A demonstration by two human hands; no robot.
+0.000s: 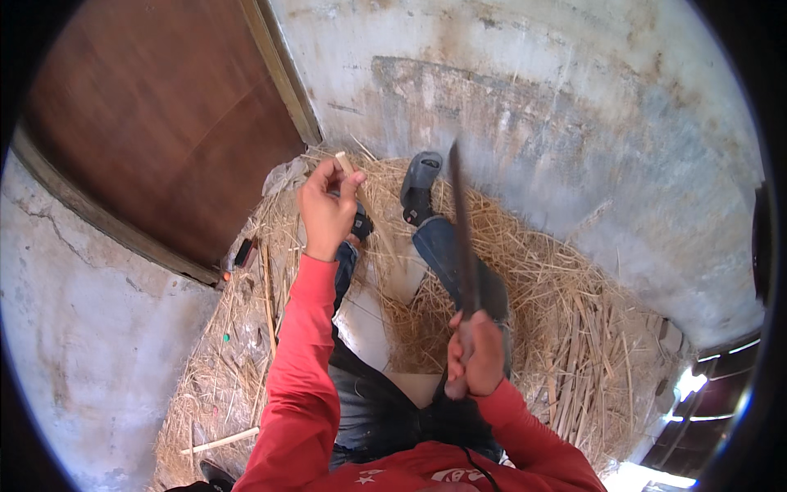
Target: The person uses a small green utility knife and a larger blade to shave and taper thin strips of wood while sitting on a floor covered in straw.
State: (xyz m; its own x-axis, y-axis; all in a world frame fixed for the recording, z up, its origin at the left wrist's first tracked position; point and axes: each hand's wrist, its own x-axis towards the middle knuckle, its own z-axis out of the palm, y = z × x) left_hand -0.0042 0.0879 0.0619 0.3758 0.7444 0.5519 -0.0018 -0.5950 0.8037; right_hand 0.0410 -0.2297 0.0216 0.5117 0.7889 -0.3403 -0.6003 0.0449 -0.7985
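Observation:
My left hand (325, 215) is raised in front of me, pinching a short pale stick (343, 162) of wood or bamboo between thumb and fingers. Its upper end pokes out past the fingertips. My right hand (484, 354) is wrapped round the handle of a long dark machete (464, 238). The blade points up and away over my right leg, its tip in front of the wall. Blade and stick are well apart. Below the hands, between my legs, lies a whitish block (363, 328), partly hidden by my left leg.
Straw-like shavings (533, 271) cover the floor. Split strips (578, 361) lie in a heap at the right. A longer pale stick (220, 440) rests at lower left, and a small dark object (244, 253) sits near the brown door (164, 123). A stained wall (525, 107) closes the far side.

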